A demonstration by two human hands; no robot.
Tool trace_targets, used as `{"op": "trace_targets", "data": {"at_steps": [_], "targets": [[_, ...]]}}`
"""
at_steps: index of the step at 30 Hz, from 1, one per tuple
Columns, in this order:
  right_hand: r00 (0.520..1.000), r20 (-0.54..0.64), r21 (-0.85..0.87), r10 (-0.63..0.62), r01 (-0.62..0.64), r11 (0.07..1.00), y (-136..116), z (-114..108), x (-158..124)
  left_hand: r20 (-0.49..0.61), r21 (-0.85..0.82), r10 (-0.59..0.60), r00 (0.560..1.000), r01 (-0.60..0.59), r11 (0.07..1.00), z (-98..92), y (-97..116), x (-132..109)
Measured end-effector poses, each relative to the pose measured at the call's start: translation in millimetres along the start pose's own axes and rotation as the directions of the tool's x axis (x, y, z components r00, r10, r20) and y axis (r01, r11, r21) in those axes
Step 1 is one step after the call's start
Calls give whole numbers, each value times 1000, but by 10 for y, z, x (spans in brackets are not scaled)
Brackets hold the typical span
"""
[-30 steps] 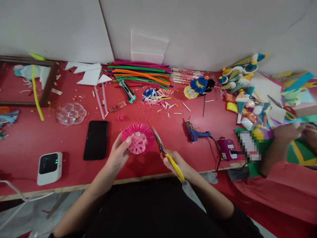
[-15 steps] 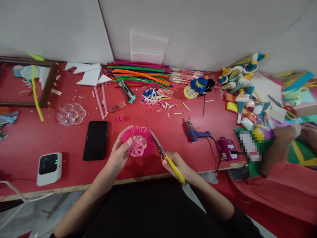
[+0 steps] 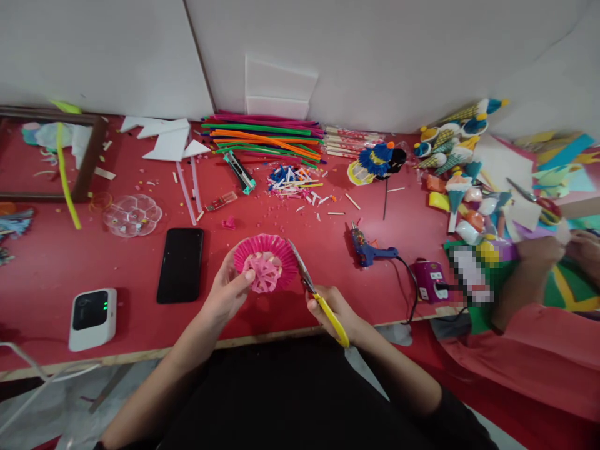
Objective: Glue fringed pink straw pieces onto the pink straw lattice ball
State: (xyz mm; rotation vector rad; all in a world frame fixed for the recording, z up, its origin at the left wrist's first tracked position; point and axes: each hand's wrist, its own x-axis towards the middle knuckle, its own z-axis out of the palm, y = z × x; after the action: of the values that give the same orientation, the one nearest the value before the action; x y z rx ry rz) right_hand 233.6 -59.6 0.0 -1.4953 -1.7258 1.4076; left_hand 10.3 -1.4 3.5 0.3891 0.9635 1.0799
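Between the thumb and fingers of my left hand (image 3: 230, 289) is a round pink pleated paper craft piece (image 3: 287, 257), with lighter pink strips woven across its middle. The fingers behind it are hidden. My right hand (image 3: 334, 314) is closed around the yellow handles of a pair of scissors (image 3: 305, 273). Their metal blades point up and to the left, right beside the pleated rim; whether they touch it I cannot tell. A small pink scrap (image 3: 228, 222) lies on the red table (image 3: 290, 319) beyond the piece.
A black phone (image 3: 180, 265) and a white device (image 3: 92, 319) lie at left. Blue glue gun (image 3: 372, 251) rests at right, its cord running to a purple power box (image 3: 429, 281). Pipe cleaners (image 3: 267, 139) and a utility knife (image 3: 240, 172) lie behind. A co-worker's arm (image 3: 527, 275) is at far right.
The pink pleated piece has shifted slightly right and up in my left hand and looks a little turned. The scissors stay close to its right rim, with their blades nearly unmoved.
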Motion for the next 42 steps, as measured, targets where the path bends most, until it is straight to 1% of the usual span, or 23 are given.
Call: {"op": "trace_targets", "data": {"at_steps": [5,12,21,30,32,37,39,42], "targets": [[1000,-8,16,5,-5,1000,27,30,-11,-19,-19,-5,1000,4,1000,28,-18,13],[998,-44,48,47,-45,998,51,74,-42,-41,-16,-25,999,24,1000,30,-31,4],[997,-61,51,42,-39,998,58,85,-7,-83,-38,-19,996,16,999,4,-27,13],[997,-65,45,45,-42,998,99,115,2,-33,-44,-20,999,19,999,-15,21,22],[997,-60,40,44,-41,998,84,100,5,-40,-51,-25,999,23,998,-23,18,26],[999,-29,32,17,-16,999,36,38,1,-106,-48,-30,994,25,999,-38,11,21],[1000,-13,29,6,-6,1000,25,26,-3,-100,-60,-44,994,38,997,-34,15,12],[1000,3,22,-1,0,1000,16,26,-5,-63,-90,-69,996,63,994,-16,26,2]]}}
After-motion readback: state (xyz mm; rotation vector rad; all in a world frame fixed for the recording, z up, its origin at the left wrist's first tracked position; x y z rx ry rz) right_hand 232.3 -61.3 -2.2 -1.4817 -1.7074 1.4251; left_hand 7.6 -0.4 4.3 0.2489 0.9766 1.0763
